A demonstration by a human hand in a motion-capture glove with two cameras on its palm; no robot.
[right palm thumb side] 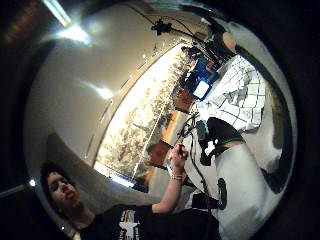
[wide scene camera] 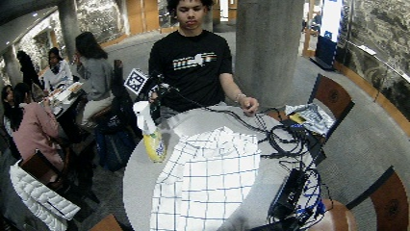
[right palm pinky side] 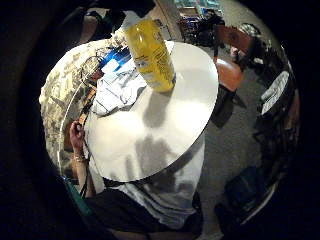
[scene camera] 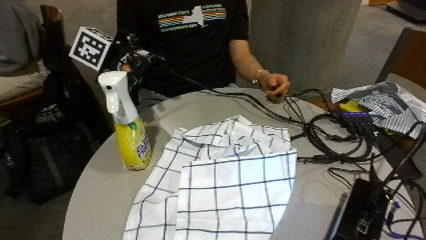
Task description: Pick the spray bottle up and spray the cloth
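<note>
Black-gloved right hand [scene camera: 131,59] hung above and just behind the yellow plastic spray bottle w/ white trigger head [scene camera: 126,125], upright on the round grey table [scene camera: 100,190] beside the white checked cloth [scene camera: 223,185], finger state not discernible; best move prob was straight down to wrap the neck, index on trigger, w/o tipping it

Table [scene camera: 100,190]: round, grey, fills the lower frame.
Spray bottle [scene camera: 128,131]: upright, left edge.
Cloth [scene camera: 219,185]: checked, centre.
Cables [scene camera: 319,135]: right side.

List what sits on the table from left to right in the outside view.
Spray bottle → checked cloth → tangle of black cables → striped cloth at the far right edge.
</note>
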